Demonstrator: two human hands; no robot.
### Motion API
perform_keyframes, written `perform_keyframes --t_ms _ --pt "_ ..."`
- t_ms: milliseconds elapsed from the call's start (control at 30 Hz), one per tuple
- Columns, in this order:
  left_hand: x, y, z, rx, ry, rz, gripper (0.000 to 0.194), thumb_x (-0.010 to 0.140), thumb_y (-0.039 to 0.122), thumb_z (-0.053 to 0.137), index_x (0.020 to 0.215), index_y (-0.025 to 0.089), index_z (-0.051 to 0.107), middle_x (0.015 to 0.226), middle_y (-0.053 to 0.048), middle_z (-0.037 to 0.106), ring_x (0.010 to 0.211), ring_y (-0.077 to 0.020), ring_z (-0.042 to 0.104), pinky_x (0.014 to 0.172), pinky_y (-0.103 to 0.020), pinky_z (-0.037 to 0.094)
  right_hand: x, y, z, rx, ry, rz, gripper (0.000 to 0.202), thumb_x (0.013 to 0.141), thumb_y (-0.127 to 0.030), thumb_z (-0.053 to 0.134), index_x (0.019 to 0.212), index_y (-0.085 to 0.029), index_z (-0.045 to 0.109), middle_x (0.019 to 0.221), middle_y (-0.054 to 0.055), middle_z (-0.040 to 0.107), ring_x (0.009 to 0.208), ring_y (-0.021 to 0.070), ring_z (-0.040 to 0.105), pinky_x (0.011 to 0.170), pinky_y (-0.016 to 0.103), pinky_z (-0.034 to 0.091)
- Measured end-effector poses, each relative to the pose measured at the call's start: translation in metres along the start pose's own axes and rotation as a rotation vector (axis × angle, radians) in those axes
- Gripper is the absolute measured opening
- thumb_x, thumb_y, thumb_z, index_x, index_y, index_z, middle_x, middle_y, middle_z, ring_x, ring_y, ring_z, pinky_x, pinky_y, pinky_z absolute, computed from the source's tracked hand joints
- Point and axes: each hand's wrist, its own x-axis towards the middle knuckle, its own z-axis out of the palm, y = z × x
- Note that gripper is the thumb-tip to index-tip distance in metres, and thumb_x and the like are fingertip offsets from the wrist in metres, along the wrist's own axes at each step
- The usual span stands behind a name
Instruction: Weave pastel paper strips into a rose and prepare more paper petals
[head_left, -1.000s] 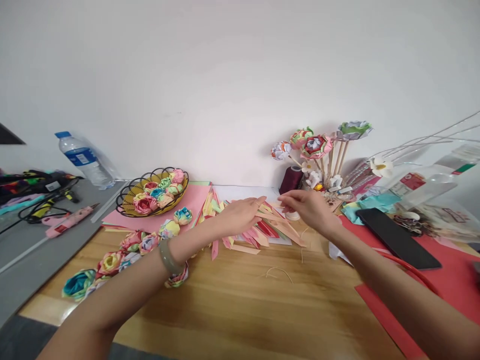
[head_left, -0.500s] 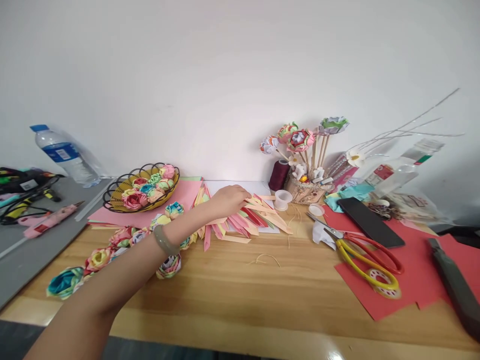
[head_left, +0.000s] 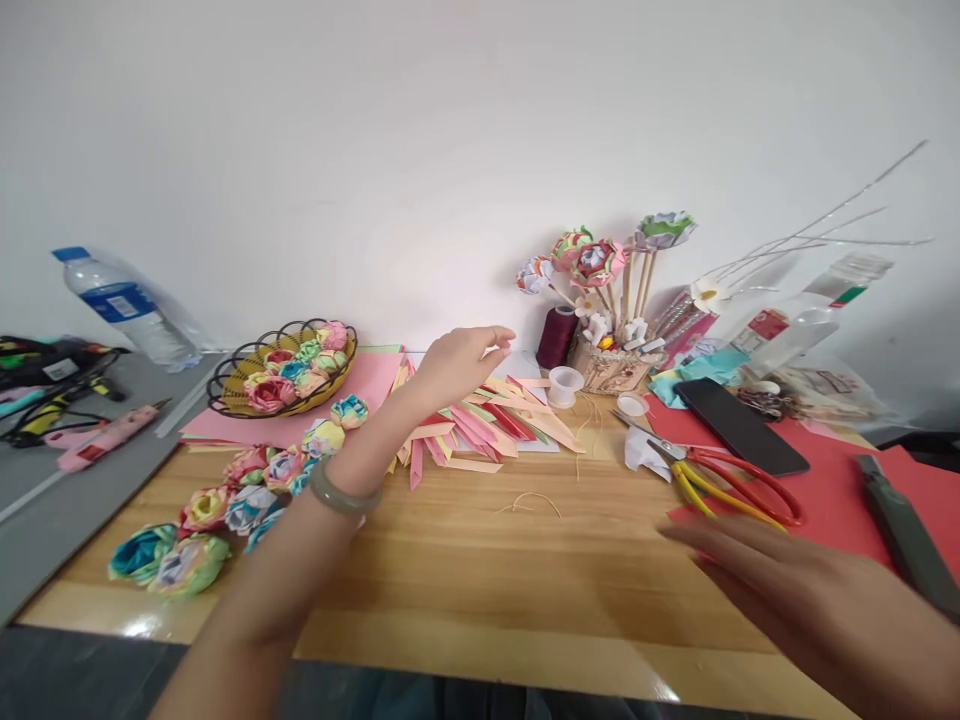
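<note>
Left hand (head_left: 461,362) over paper strips (head_left: 480,430), right hand (head_left: 814,590) by scissors (head_left: 679,453).

Basket (head_left: 238,390) at left, paper flowers (head_left: 202,508) grouped below it, some behind the left forearm. Forearm slants up and rightward, bracelet (head_left: 345,492) near the wrist. Left hand raised, fingers curved and pointing right, thumb beneath, slight gap at the tips; nothing seen between them, palm hidden. Strips heaped loosely on the table (head_left: 450,570) under it. Loose thread (head_left: 536,494) lies between the hands. Right hand low, blurred, flat, fingers extended leftward; no hold visible, palm unseen. Scissors lie just beyond its fingers, handles partly over red paper (head_left: 832,510).
</note>
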Motion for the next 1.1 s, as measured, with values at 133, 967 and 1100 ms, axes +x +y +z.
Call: perform_keyframes --t_ms 133,967,1100 --pt "-0.015 0.014 0.005 -0.667 0.349 -0.121 0.024 0.080 0.020 0.044 0.097 0.013 0.059 0.097 -0.010 0.068 0.094 -0.0173 0.062 0.086 -0.031 0.045 0.080 -0.029 0.051 -0.027 -0.252 -0.122 0.030 0.089 -0.027 0.041 0.115 -0.019 0.055 0.114 0.011 0.061 0.096 0.0236 0.061 0.076 0.038 0.052" --pt "-0.115 -0.008 0.053 0.483 -0.185 -0.549 0.058 0.083 0.029 0.044 0.134 0.003 0.031 0.140 -0.029 0.027 0.131 -0.0380 0.021 0.103 -0.050 0.027 0.151 0.020 0.129 -0.232 -0.319 -0.122 0.057 0.084 -0.042 0.048 0.123 -0.001 0.046 0.129 0.026 0.047 0.120 0.0341 0.042 0.099 0.048 0.032" --pt "-0.110 -0.011 0.061 0.442 -0.161 -0.501 0.057 0.085 0.029 0.037 0.136 0.006 0.028 0.143 -0.026 0.022 0.133 -0.0365 0.016 0.103 -0.051 0.026 0.146 0.010 0.123 -0.193 -0.369 -0.152 0.046 0.087 -0.039 0.045 0.120 -0.008 0.049 0.118 0.018 0.058 0.109 0.0286 0.054 0.094 0.045 0.038"
